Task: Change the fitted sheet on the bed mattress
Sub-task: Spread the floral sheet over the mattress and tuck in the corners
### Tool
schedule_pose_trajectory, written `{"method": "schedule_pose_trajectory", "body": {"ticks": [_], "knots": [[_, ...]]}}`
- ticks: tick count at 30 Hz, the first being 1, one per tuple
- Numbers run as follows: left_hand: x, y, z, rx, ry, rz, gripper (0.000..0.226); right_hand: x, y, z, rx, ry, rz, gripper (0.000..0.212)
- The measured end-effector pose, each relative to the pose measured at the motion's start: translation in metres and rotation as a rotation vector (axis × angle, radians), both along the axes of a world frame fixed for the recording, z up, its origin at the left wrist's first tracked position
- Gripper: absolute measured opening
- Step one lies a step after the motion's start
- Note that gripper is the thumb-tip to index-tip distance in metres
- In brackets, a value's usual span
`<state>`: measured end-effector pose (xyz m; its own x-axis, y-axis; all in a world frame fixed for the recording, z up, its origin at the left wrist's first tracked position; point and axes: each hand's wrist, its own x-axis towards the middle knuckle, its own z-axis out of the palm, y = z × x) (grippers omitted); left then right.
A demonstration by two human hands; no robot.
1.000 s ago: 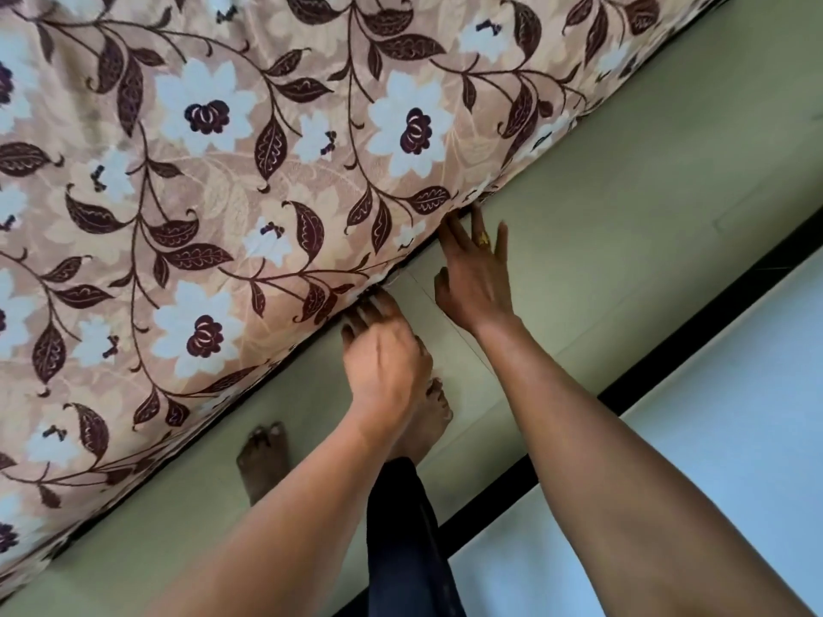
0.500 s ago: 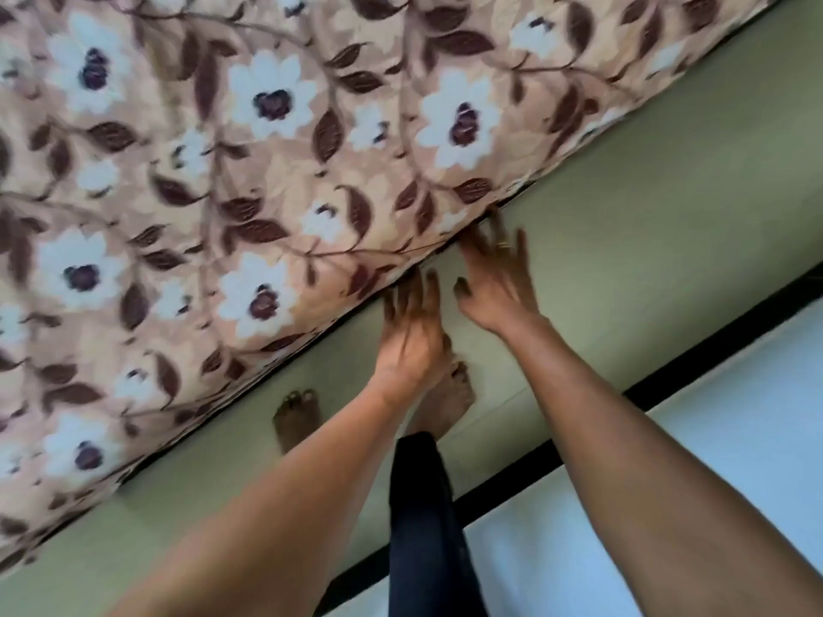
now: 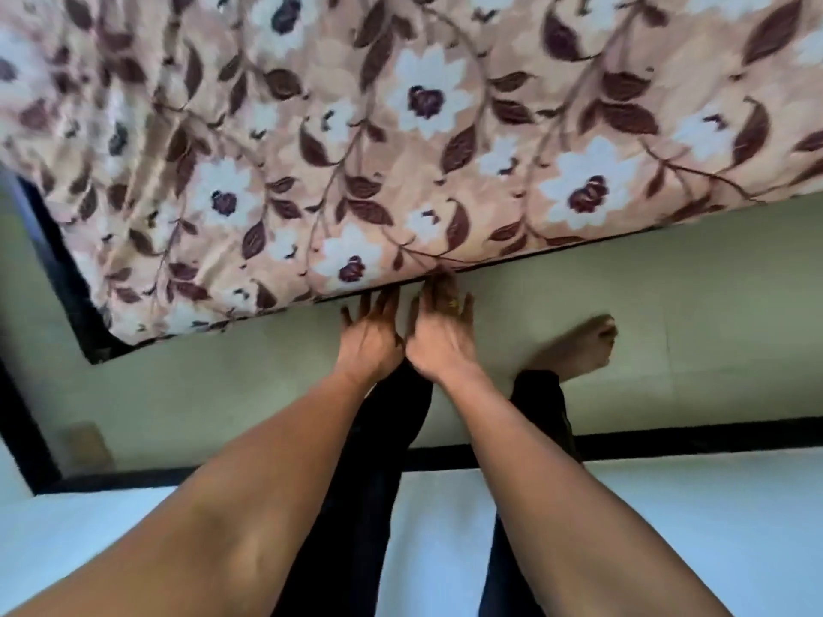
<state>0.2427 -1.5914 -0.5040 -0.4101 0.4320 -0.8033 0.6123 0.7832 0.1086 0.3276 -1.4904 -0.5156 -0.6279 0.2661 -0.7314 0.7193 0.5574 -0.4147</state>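
At my straightened, empty fingers (image 3: pixel 386 307): beige flower-printed fitted sheet (image 3: pixel 423 126), likely soft and light; best pinched along its hem.

floor (image 3: pixel 668 260): pale green | black strip (image 3: pixel 668 431) along its edge | beyond: whitish-blue surface (image 3: pixel 668 527), possibly wall

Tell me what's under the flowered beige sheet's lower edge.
Under the beige floral fitted sheet, only a thin dark gap above the pale green floor shows. The left hand and right hand reach their fingers under it; fingertips and mattress are hidden.
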Motion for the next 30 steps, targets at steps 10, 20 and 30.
{"method": "schedule_pose_trajectory", "body": {"ticks": [10, 20, 30], "knots": [[-0.065, -0.129, -0.01, 0.043, -0.025, 0.257, 0.088, -0.076, -0.102, 0.003, -0.106, -0.068, 0.315, 0.099], [-0.158, -0.236, -0.003, 1.025, -0.202, 2.676, 0.038, -0.135, -0.166, 0.016, -0.094, 0.076, 0.653, 0.1], [-0.209, -0.278, -0.01, 1.183, -0.207, 2.852, 0.044, -0.206, -0.25, 0.047, -0.165, 0.206, 0.553, 0.072]]}}
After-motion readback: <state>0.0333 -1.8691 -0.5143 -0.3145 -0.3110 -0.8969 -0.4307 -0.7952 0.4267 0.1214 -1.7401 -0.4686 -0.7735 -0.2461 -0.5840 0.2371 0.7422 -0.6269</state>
